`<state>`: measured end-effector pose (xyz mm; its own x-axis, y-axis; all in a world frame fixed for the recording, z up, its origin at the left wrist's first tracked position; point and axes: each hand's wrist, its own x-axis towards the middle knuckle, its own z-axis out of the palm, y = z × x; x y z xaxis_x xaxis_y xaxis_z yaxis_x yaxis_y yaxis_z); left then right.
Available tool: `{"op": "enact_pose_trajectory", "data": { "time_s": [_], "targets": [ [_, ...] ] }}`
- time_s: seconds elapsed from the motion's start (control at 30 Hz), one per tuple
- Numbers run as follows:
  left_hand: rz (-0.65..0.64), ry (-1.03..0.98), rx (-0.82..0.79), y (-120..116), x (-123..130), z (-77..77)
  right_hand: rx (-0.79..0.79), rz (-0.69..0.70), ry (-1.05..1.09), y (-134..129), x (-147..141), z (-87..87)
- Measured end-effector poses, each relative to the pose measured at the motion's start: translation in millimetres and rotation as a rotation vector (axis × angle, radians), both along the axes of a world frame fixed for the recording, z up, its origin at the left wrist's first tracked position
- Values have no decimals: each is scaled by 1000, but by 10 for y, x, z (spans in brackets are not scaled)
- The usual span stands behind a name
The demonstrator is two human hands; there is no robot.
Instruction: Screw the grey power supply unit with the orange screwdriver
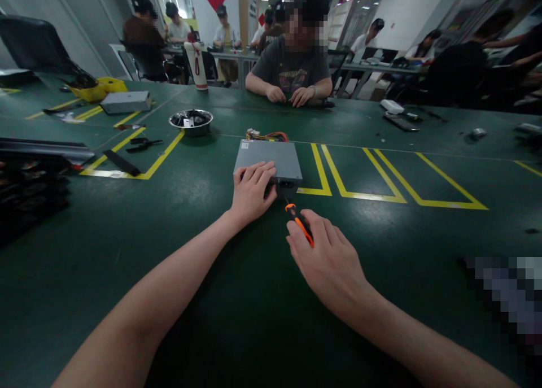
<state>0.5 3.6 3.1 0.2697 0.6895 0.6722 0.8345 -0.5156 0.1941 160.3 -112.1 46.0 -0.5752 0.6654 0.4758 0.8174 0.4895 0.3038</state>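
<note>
A grey metal computer power supply (271, 155) lies flat on the green table, with a bundle of coloured cables (271, 136) at its far side. My left hand (253, 191) grips its near left corner, fingers on the top face and thumb at the near side. In my right hand (324, 252) is a screwdriver (300, 224) with an orange and black handle. Its thin shaft points up toward the power supply's near face, beside a black socket. Whether the tip touches the face I cannot tell.
A metal bowl (191, 122) of dark parts stands behind to the left, near another grey box (126, 101) and a yellow bin (99, 88). Dark parts (31, 190) are piled at left. Across the table sits a person (292, 66); a white bottle (195, 66) stands nearby.
</note>
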Motion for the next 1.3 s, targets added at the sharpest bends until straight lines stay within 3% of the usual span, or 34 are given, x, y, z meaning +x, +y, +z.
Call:
{"op": "enact_pose_trajectory", "data": {
  "time_s": [0.2,0.3,0.43,0.5,0.6,0.7,0.8,0.93,1.13,1.3],
  "targets": [
    [0,1,-2,-4,2,7,16,167,-43,-9,-17,-17],
    [8,1,-4,-2,5,6,63,129,6,36,19,-6],
    [5,-3,-13,-4,7,8,-73,32,11,5,19,-36],
    [3,-4,-21,-5,7,9,-102,55,-11,-19,4,-54],
    [6,-8,-32,-5,8,9,-53,106,-39,-8,3,-38],
    [9,-7,-37,-6,9,10,-7,29,-5,16,20,11],
    [11,3,-43,-8,10,12,-58,-48,-4,-12,9,12],
    [19,13,-37,-4,9,7,-31,-19,-105,-64,-32,-67],
    [16,8,-34,-7,7,5,-146,51,-28,-21,-20,-79],
    [11,11,-31,-13,8,15,-276,-27,92,-27,-21,-95]
  ]
}}
